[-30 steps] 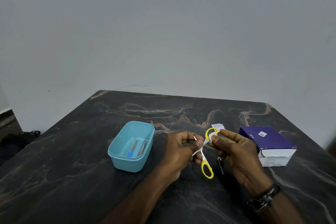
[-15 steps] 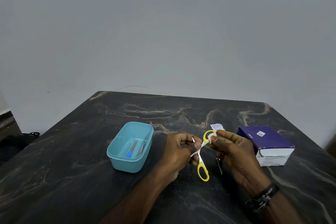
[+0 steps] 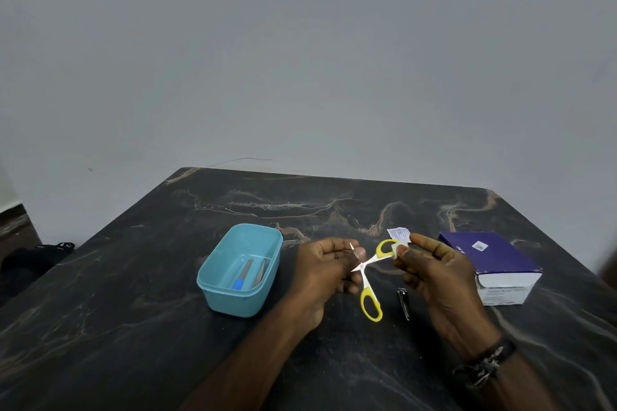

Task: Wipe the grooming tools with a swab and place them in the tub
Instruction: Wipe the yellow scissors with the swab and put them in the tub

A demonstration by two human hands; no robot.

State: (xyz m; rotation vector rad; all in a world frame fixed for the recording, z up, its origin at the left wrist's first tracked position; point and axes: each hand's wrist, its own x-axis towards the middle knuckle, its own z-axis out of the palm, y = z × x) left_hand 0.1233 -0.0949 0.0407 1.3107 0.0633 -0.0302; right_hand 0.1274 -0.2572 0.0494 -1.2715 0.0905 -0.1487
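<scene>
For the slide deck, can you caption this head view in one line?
Left hand holds the open scissors by the blades while right hand wipes a handle with a swab; tub beside.

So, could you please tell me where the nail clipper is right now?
In the head view the nail clipper lies flat on the dark marble table, right of centre, between the yellow-handled scissors and the right hand.

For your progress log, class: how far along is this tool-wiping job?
Done: two tools already lie in the tub. In hand: the left hand holds the open scissors while the right hand presses the swab on a yellow handle. Left: the nail clipper lies on the table, not yet in the tub.
</scene>
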